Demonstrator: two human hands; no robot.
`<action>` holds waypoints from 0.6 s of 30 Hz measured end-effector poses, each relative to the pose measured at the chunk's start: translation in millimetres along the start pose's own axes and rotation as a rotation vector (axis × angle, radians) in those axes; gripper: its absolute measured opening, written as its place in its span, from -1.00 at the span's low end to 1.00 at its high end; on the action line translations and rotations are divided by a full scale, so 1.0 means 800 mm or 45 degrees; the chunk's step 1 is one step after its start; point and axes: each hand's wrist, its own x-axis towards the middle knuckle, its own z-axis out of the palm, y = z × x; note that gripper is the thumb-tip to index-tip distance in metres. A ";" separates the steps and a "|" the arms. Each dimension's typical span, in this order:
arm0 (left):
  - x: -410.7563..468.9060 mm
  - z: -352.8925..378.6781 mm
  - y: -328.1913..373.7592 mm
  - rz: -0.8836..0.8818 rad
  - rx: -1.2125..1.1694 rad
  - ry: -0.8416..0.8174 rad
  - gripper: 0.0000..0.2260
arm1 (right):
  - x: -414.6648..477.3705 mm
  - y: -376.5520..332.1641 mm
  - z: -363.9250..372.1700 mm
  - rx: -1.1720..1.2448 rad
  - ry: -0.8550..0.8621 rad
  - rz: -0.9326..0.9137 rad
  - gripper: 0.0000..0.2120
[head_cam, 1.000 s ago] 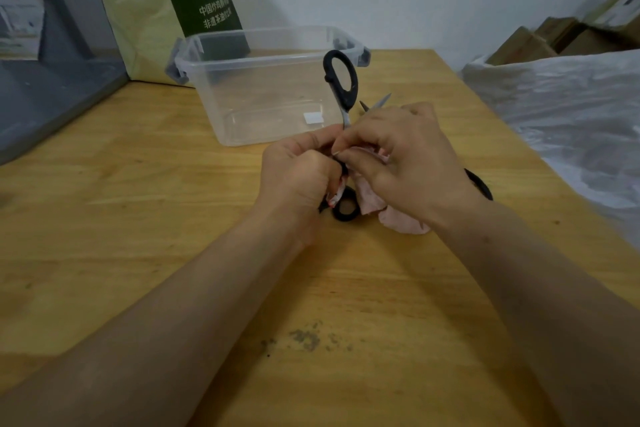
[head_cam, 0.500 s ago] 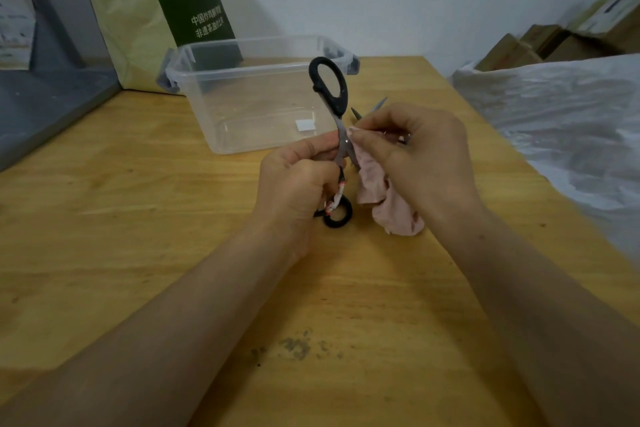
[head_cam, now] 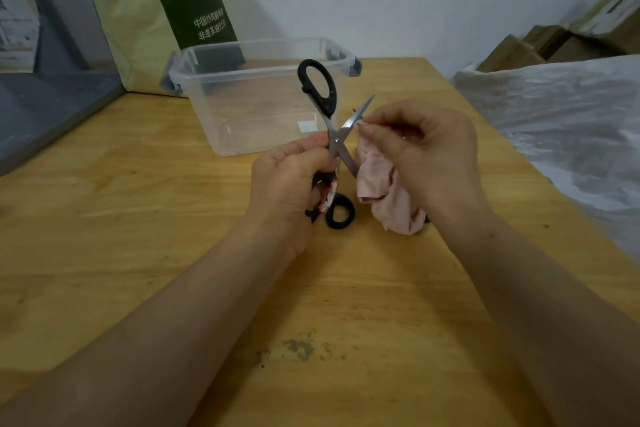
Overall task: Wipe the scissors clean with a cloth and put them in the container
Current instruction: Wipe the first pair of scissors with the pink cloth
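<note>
Black-handled scissors (head_cam: 335,139) stand upright and spread open in an X above the wooden table (head_cam: 138,218). My left hand (head_cam: 287,180) grips them around the lower handle, just below the pivot. My right hand (head_cam: 429,152) pinches a pink cloth (head_cam: 384,191) against the blade that points up and right, close to its tip. The rest of the cloth hangs down to the table. A clear plastic container (head_cam: 242,114) stands open just behind the scissors, with nothing in it but a small white label.
A green and yellow paper bag (head_cam: 145,21) leans on the wall behind the container. A grey shelf (head_cam: 52,97) lies at the left. A plastic-covered heap (head_cam: 554,121) and cardboard boxes (head_cam: 554,42) border the right edge. A dark stain (head_cam: 301,348) marks the table in front.
The scissors have opened wider into an X. My right hand has slid the cloth outward along the blade, away from my left hand. My left hand keeps its grip.
</note>
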 end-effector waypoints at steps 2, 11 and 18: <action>0.000 0.002 -0.002 -0.011 0.004 0.022 -0.80 | -0.003 0.001 0.006 0.082 -0.054 0.057 -0.90; -0.002 0.001 0.000 0.018 -0.035 0.029 -0.84 | 0.004 0.000 0.000 0.523 -0.176 0.704 -0.95; -0.005 0.002 -0.001 0.062 -0.028 -0.025 -0.80 | 0.003 0.001 -0.002 0.514 -0.316 0.709 -0.94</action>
